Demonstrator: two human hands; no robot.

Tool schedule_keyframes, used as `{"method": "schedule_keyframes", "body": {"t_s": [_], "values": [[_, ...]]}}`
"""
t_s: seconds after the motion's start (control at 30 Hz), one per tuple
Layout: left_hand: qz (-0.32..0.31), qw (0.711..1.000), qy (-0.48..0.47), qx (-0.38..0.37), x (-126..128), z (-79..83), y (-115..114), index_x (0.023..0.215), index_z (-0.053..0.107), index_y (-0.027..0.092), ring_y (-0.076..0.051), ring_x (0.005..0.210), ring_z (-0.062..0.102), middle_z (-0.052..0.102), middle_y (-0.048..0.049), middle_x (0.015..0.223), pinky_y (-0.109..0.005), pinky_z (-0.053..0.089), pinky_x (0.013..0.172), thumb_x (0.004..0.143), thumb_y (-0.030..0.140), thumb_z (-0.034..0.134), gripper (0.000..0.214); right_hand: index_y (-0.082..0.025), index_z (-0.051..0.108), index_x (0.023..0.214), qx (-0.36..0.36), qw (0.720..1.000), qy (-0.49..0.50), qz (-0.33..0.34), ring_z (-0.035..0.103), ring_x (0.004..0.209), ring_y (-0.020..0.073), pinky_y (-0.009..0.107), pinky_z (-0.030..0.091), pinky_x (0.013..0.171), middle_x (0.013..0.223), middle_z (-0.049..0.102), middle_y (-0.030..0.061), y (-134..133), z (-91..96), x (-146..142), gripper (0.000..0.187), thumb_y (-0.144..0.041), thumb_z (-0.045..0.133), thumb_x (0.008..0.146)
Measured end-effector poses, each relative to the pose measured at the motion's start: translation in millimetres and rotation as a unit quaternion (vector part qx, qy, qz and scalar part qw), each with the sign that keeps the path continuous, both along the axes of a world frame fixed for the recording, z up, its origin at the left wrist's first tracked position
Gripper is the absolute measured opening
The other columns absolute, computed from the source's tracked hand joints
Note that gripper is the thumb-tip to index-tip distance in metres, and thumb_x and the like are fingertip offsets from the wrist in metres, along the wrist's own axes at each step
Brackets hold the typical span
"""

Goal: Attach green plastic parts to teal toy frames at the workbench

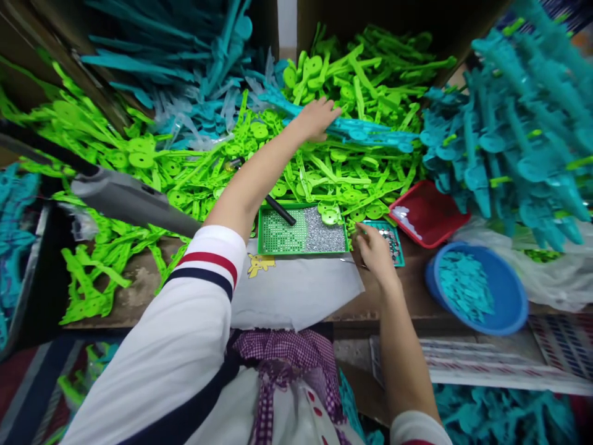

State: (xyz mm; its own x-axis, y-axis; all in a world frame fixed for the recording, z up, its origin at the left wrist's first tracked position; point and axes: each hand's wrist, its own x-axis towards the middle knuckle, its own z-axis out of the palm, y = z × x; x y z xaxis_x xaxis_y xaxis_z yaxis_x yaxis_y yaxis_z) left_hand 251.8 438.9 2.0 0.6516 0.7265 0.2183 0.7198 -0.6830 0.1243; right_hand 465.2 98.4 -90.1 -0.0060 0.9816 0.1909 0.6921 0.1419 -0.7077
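Note:
My left hand (pixel 319 117) is stretched out over the pile of lime-green plastic parts (pixel 319 170). Its curled fingers close over a long blue plastic part (pixel 370 133) lying across the pile. Close to the bench front, my right hand (pixel 376 250) has thumb and fingers pinched together; whatever is between them is too small to make out. It is beside a teal tray (pixel 395 247) of small metal pieces. Left of it is a green perforated tray (pixel 303 252) with many silvery bits in its right half. A green round-ended part (pixel 330 214) overlaps that tray's far right corner.
A black rod (pixel 281 210) slants over the green tray. Grey cloth (pixel 296 290) covers the bench front. A red scoop-like tray (pixel 430 213) and a blue basin (pixel 514 296) with teal pieces stand right. Teal parts (pixel 504 123) are stacked high there. A grey bar (pixel 130 201) juts in from the left.

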Motion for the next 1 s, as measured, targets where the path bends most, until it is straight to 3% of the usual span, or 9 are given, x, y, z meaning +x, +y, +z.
{"method": "schedule_keyframes", "body": {"t_s": [0.1,0.23,0.4,0.53,0.67,0.77,0.9,1.0], "values": [[0.010,1.000,0.013,0.012,2,0.5,-8,0.133,0.055,0.028,-0.029,0.126,0.043,0.063,-0.0061,0.127,-0.050,0.035,0.110,0.072,0.043,0.069,0.064,-0.019,0.068,0.117,0.037,0.998,0.018,-0.053,0.065,0.107,0.0247,0.043,0.052,0.095,0.117,0.070,0.0122,-11,7.3,4,0.034,-0.033,0.049,0.093],[0.011,1.000,0.007,-0.018,2,4.2,-18,0.132,0.057,0.033,-0.029,0.120,0.050,0.073,-0.0032,0.105,-0.051,0.034,0.104,0.072,0.043,0.066,0.061,-0.018,0.069,0.111,0.047,0.990,0.002,-0.130,0.066,0.094,0.0236,0.040,0.052,0.087,0.108,0.072,0.0120,-41,8.8,-2,0.032,-0.038,0.049,0.096],[-0.007,0.999,-0.005,0.050,6,25.5,-43,0.138,0.054,0.026,-0.028,0.124,0.042,0.069,-0.0057,0.113,-0.054,0.027,0.111,0.079,0.054,0.063,0.066,-0.018,0.067,0.114,0.004,0.990,-0.115,-0.077,0.062,0.101,0.0264,0.040,0.045,0.089,0.111,0.070,0.0137,-57,-4.6,-25,0.030,-0.029,0.044,0.097],[-0.039,0.993,0.012,0.109,8,47.5,-62,0.136,0.055,0.027,-0.026,0.119,0.046,0.067,-0.0060,0.114,-0.052,0.028,0.113,0.086,0.038,0.063,0.052,-0.016,0.065,0.118,-0.015,0.977,-0.203,-0.069,0.060,0.105,0.0278,0.041,0.038,0.089,0.118,0.067,0.0155,-48,-11.6,-32,0.032,-0.020,0.043,0.096],[-0.099,0.984,-0.029,0.148,1,68.6,-79,0.117,0.062,0.040,-0.031,0.113,0.053,0.068,-0.0058,0.106,-0.059,0.034,0.105,0.084,0.023,0.054,0.038,-0.016,0.065,0.114,-0.028,0.972,-0.230,-0.035,0.059,0.105,0.0271,0.039,0.037,0.087,0.116,0.067,0.0138,-42,-13.7,-25,0.028,-0.020,0.043,0.097],[-0.114,0.980,-0.055,0.152,-7,86.6,-103,0.109,0.065,0.039,-0.032,0.112,0.055,0.069,-0.0071,0.100,-0.060,0.035,0.101,0.086,0.018,0.046,0.036,-0.016,0.065,0.108,-0.018,0.968,-0.251,-0.010,0.058,0.102,0.0268,0.037,0.037,0.084,0.110,0.067,0.0143,-41,-15.5,-21,0.025,-0.021,0.043,0.097],[-0.072,0.987,-0.054,0.135,-21,110.2,-148,0.105,0.066,0.031,-0.027,0.118,0.053,0.068,-0.0076,0.103,-0.050,0.036,0.102,0.091,0.014,0.042,0.033,-0.015,0.066,0.101,0.015,0.965,-0.262,-0.005,0.057,0.096,0.0267,0.037,0.038,0.082,0.104,0.065,0.0154,-40,-18.7,-21,0.026,-0.021,0.041,0.097],[-0.051,0.991,-0.035,0.121,-34,123.3,-182,0.103,0.065,0.029,-0.023,0.118,0.050,0.066,-0.0064,0.105,-0.047,0.032,0.109,0.093,0.009,0.040,0.034,-0.015,0.065,0.100,0.043,0.975,-0.217,-0.023,0.057,0.093,0.0260,0.038,0.041,0.083,0.102,0.066,0.0154,-42,-16.0,-23,0.027,-0.025,0.041,0.097]]}}
